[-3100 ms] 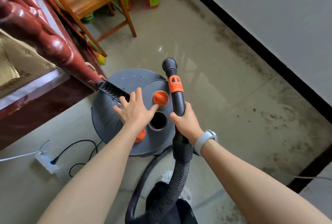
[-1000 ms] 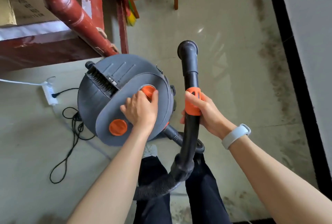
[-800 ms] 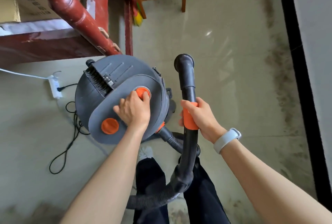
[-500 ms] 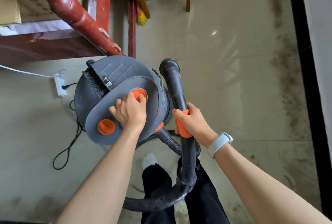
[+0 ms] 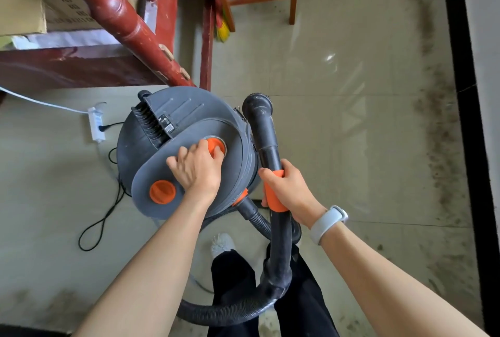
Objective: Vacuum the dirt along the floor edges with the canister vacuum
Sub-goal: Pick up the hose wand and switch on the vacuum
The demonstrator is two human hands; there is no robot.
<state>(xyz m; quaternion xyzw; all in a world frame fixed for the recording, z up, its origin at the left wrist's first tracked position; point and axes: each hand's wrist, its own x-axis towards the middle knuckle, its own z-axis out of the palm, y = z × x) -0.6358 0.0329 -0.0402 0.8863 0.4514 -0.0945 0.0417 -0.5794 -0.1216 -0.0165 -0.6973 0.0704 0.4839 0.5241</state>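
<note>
Since half a second ago our view has shifted little: the canister [image 5: 186, 147] sits in much the same spot below us, and the wand [image 5: 266, 142] has tilted slightly so its open mouth now points up beside the canister's right rim. In the head view, our left hand [image 5: 196, 171] rests on the canister's grey lid, fingers [image 5: 201, 144] loosely curled over the upper orange knob [image 5: 216, 146], touching it; we cannot tell whether they truly grip it. A second orange knob [image 5: 162, 192] lies uncovered lower on the lid. Our right hand [image 5: 290, 192] is wrapped tight around the wand at its orange collar [image 5: 273, 198], a pale watch [image 5: 328, 223] on the wrist. The ribbed hose [image 5: 230, 312] loops from the wand's lower end across our dark trousers and back to the canister. The canister stands on the floor [image 5: 338, 134], just beside a red wooden leg [image 5: 127, 17]. A white power strip [image 5: 96, 124] lies to its left with a black cord [image 5: 102, 217] trailing. Dark dirt [image 5: 433, 161] streaks the floor along the black skirting [image 5: 465, 93] at right.
</note>
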